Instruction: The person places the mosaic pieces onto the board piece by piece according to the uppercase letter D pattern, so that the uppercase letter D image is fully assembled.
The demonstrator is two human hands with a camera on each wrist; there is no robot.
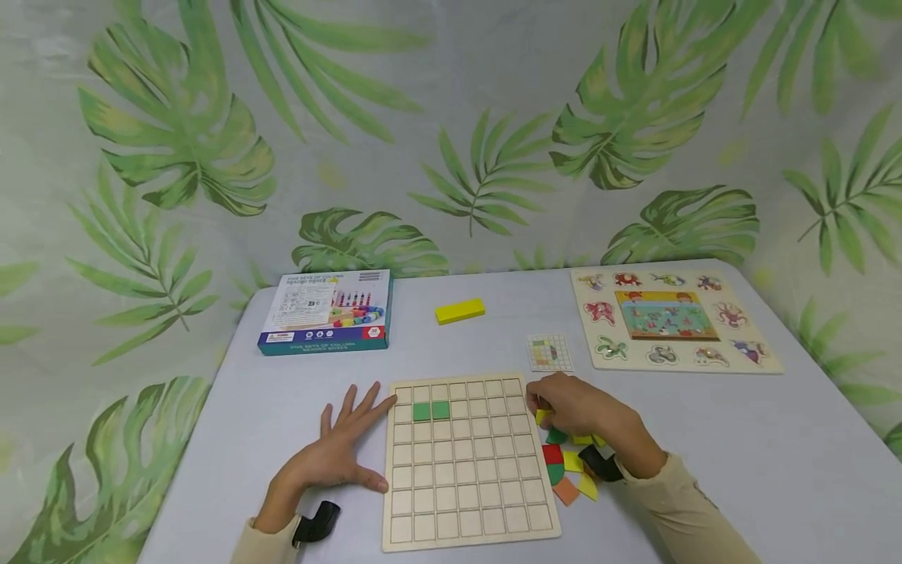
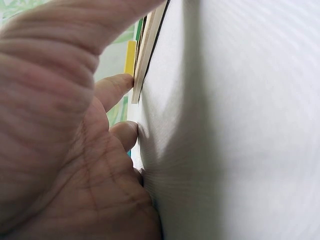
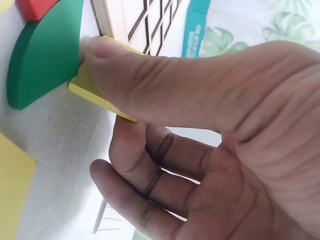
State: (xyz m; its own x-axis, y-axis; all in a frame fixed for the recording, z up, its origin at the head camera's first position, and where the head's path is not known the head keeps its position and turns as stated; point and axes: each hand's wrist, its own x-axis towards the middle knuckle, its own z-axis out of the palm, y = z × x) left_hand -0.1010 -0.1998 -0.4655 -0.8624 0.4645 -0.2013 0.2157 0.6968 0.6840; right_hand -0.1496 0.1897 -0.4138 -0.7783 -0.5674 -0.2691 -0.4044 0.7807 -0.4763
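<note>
Lying flat, with index finger and thumb of the left hand (image 1: 338,453) at its left edge: a pale wooden grid board (image 1: 467,472), two green square tiles (image 1: 421,411) side by side in its second row. Just off its right edge, pinched in the right hand (image 1: 574,403): a flat yellow piece (image 3: 86,85), partly hidden. Clustered alongside: loose pieces (image 1: 573,461) in red, green, yellow and orange.
</note>
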